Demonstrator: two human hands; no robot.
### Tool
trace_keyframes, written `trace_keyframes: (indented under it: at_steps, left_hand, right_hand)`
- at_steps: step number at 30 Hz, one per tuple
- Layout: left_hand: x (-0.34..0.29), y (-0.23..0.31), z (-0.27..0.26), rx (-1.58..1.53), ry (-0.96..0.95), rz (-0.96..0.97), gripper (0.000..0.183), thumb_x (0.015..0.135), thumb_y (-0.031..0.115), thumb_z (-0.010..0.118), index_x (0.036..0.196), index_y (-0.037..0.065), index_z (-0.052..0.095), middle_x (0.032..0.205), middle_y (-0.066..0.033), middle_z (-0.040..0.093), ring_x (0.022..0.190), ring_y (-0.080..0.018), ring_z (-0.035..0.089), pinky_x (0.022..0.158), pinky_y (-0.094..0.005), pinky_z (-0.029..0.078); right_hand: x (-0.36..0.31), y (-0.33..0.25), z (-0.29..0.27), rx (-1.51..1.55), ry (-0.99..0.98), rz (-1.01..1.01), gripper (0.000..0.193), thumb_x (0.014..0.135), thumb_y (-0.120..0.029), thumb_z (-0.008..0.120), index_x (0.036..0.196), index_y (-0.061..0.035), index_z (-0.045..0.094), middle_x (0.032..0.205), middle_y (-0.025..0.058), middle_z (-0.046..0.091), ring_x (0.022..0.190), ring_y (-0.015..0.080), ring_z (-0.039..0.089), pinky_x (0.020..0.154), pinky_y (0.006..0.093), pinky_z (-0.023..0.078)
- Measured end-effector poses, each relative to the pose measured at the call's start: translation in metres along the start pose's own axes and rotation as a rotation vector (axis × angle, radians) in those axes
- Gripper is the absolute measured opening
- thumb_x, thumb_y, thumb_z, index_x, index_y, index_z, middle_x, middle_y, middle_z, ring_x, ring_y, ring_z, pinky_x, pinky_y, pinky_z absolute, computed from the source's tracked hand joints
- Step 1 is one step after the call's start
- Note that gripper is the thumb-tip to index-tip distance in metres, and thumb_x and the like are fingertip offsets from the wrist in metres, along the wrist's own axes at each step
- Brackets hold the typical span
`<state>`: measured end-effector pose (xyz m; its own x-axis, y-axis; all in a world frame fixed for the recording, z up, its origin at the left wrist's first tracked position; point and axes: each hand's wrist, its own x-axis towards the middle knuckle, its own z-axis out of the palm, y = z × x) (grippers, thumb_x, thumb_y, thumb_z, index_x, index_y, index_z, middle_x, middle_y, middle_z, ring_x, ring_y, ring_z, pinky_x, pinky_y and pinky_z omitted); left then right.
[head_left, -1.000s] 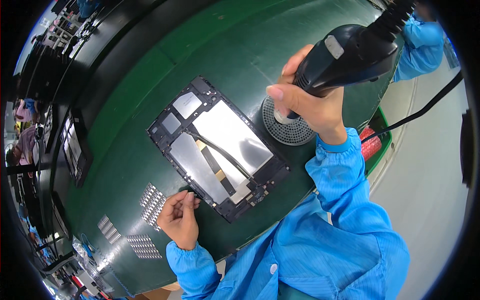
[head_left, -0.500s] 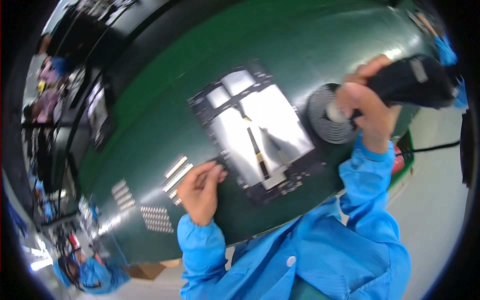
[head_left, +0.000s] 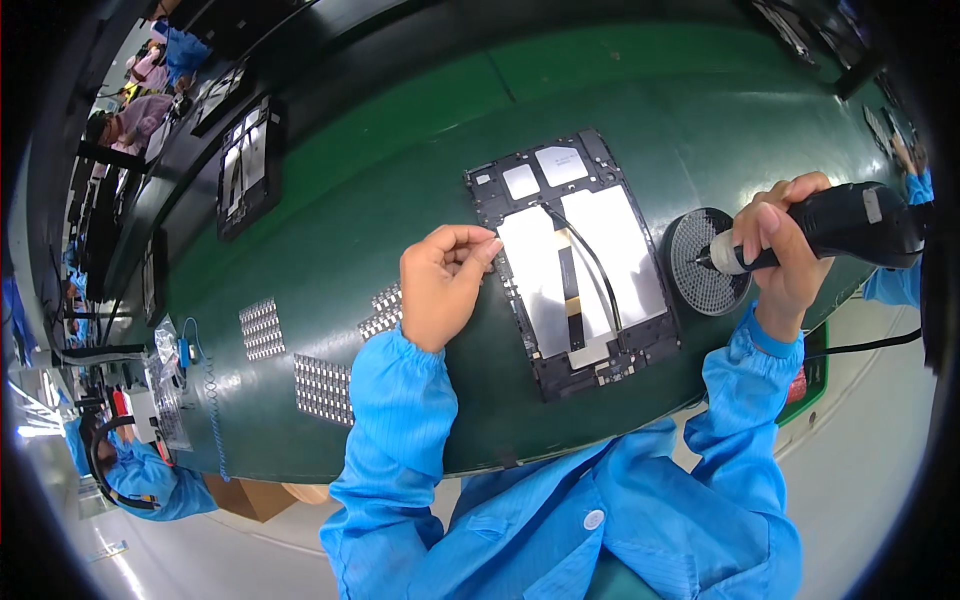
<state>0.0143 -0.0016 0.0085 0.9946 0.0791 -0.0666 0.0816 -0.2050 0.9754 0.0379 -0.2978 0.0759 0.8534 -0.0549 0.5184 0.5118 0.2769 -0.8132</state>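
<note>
Opened tablet (head_left: 572,265) lies on the desk (head_left: 430,160), right of centre in the frame, slightly tilted, insides up: silver plates, black frame, black cable and dark strip with yellowish ends across the middle. Left hand (head_left: 440,285) at tablet's left edge, thumb and index fingers (head_left: 464,235) pinched together, tips meeting at the frame; can't tell if anything tiny sits between them. Right hand (head_left: 785,245), right of frame, fingers closed around a black electric screwdriver (head_left: 855,225) with pale collar; its tip points left, over a round grey dish (head_left: 708,290) full of small holes. Can't tell if tip touches the dish. Dish just beside tablet's right edge. Three sheets of small parts (head_left: 323,388) left of tablet, one partly behind left hand. Green bin (head_left: 822,385) lower right, red thing (head_left: 797,385) inside. Second tablet (head_left: 247,170) upper left. Blue coiled cord (head_left: 212,410) and cardboard box (head_left: 245,497) lower left, co-worker (head_left: 150,480) in blue beside.
</note>
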Motion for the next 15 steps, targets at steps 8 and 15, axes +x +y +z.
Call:
trace_keyframes:
  at_steps: [8,15]
  left_hand:
    - [0.008,0.010,-0.013,-0.116,-0.175,-0.148,0.014,0.083,0.008,0.065,0.093,-0.002,0.063,0.078,-0.0045,0.064,0.069,-0.0081,0.059,0.057,-0.0206,0.048]
    - [0.006,-0.008,-0.004,0.013,-0.092,0.009,0.013,0.082,0.007,0.066,0.091,-0.002,0.063,0.075,-0.0039,0.063,0.066,-0.0070,0.058,0.055,-0.0200,0.047]
  right_hand:
    - [0.013,-0.013,0.026,-0.019,-0.122,-0.045,0.026,0.076,0.006,0.060,0.094,-0.0029,0.045,0.062,0.0061,0.051,0.048,0.0146,0.051,0.050,0.0292,0.045]
    - [0.019,-0.015,0.061,0.044,-0.139,-0.021,0.027,0.074,0.006,0.062,0.092,-0.0039,0.044,0.062,0.0064,0.052,0.048,0.0134,0.052,0.049,0.0273,0.045]
